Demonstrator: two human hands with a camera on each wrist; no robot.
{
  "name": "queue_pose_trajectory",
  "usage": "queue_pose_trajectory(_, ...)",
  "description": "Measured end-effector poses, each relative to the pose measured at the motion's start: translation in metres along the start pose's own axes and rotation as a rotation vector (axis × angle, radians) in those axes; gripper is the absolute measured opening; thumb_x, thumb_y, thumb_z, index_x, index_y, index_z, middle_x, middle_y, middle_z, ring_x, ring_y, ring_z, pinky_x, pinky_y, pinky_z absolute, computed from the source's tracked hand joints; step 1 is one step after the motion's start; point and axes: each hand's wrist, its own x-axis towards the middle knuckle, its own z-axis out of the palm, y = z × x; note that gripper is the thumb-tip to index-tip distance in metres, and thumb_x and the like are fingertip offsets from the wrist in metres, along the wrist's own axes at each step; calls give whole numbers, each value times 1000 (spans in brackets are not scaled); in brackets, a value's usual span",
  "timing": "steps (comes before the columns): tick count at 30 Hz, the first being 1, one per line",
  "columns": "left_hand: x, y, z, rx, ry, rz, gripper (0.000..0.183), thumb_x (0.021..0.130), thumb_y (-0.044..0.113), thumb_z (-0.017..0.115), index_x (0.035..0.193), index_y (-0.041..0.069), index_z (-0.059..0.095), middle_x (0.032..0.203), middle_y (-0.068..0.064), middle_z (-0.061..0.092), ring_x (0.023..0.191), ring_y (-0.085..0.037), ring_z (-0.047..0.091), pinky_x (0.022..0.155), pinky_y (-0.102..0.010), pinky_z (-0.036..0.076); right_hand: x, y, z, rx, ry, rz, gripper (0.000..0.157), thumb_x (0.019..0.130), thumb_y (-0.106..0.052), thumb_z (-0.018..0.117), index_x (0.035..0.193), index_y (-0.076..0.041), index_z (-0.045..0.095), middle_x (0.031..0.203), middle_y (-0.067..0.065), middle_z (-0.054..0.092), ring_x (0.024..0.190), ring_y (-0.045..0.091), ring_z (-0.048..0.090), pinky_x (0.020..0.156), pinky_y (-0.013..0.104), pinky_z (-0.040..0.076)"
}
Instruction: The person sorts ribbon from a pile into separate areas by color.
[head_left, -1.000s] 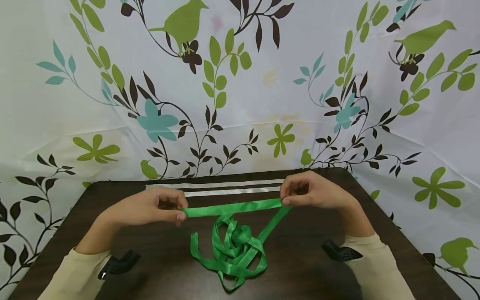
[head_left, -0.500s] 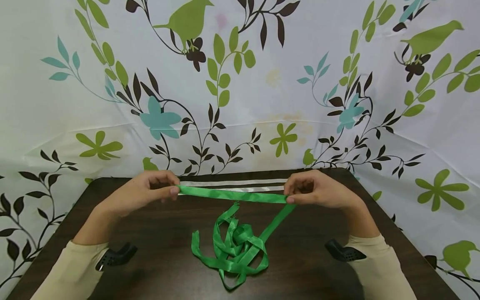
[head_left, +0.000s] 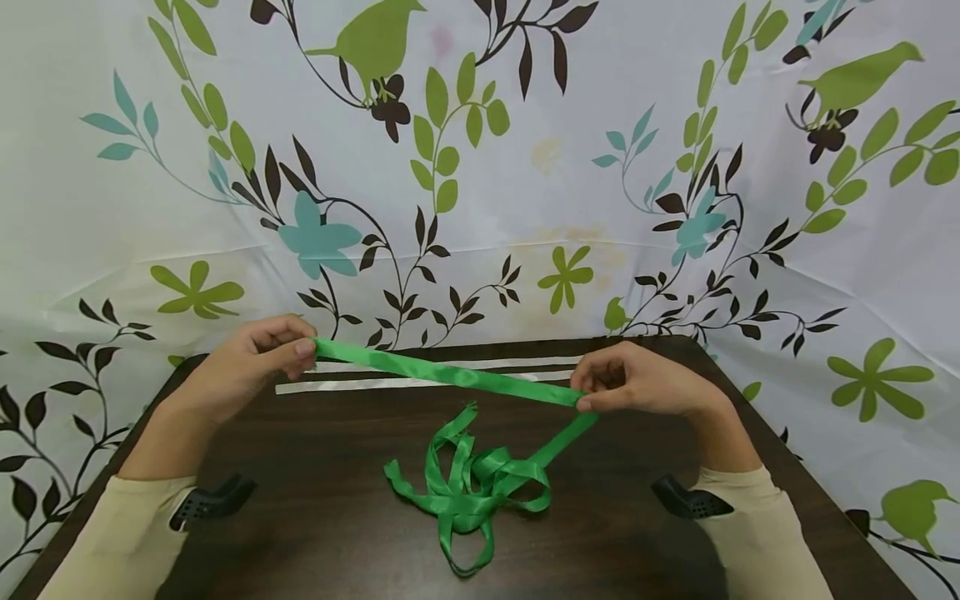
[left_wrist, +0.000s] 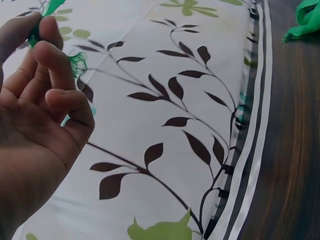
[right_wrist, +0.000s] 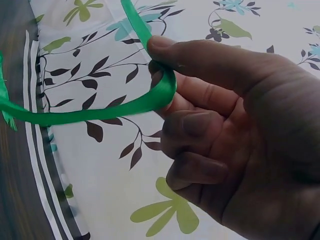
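Observation:
A green satin ribbon (head_left: pixel 450 374) stretches between both hands above the table, sloping down from left to right. My left hand (head_left: pixel 243 364) pinches it near a frayed end, thumb against fingers; loose green threads show past the fingers in the left wrist view. Lower on the right, my right hand (head_left: pixel 648 382) pinches the same ribbon between thumb and forefinger. From there the ribbon bends back, as the right wrist view shows (right_wrist: pixel 115 111), and runs down to a loose tangled heap of green ribbon (head_left: pixel 468 500) on the table.
Two white ribbon strips (head_left: pixel 360 385) lie side by side along the far edge of the dark wooden table (head_left: pixel 322 500). Behind it hangs a white cloth (head_left: pixel 495 217) printed with birds and leaves. Black wrist devices (head_left: pixel 213 502) sit at both sleeves.
My left hand has moved left and up, drawing out a longer stretch of ribbon. The heap has shifted and loosened on its right side. My right hand has barely moved.

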Motion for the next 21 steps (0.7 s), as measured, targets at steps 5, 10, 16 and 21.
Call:
queue_pose_trajectory(5, -1, -8, -12, -275, 13, 125, 16, 97, -7, 37, 102, -12, 51, 75, -12, 48, 64, -22, 41, 58, -30, 36, -4, -1, -4, 39, -48, -85, 11, 85, -3, 67, 93, -10, 64, 69, 6, 51, 53, 17, 43, 45, 33, 38)
queue_pose_trajectory(10, -1, -21, -20, -441, 30, 138, 23, 98, -7, 32, 105, -11, 53, 79, -10, 52, 70, -20, 44, 62, -29, 37, -11, -3, -9, 119, -68, -204, 21, 82, 12, 62, 90, -7, 61, 71, 5, 46, 52, 16, 40, 44, 34, 36)
queue_pose_trajectory(16, 0, -34, -26, -408, 9, 141, 21, 97, -10, 30, 100, -17, 49, 79, -13, 49, 66, -23, 39, 60, -30, 36, -20, -7, -16, 180, -38, -284, 26, 79, 18, 59, 92, -5, 60, 74, 6, 45, 54, 16, 40, 45, 34, 36)
queue_pose_trajectory(21, -5, -46, -32, -396, 28, 88, 20, 98, -7, 31, 100, -15, 49, 79, -12, 49, 66, -22, 39, 62, -31, 35, -27, -4, -23, 170, 35, -229, 23, 80, 16, 59, 93, -2, 59, 73, 7, 48, 55, 18, 41, 45, 35, 36)
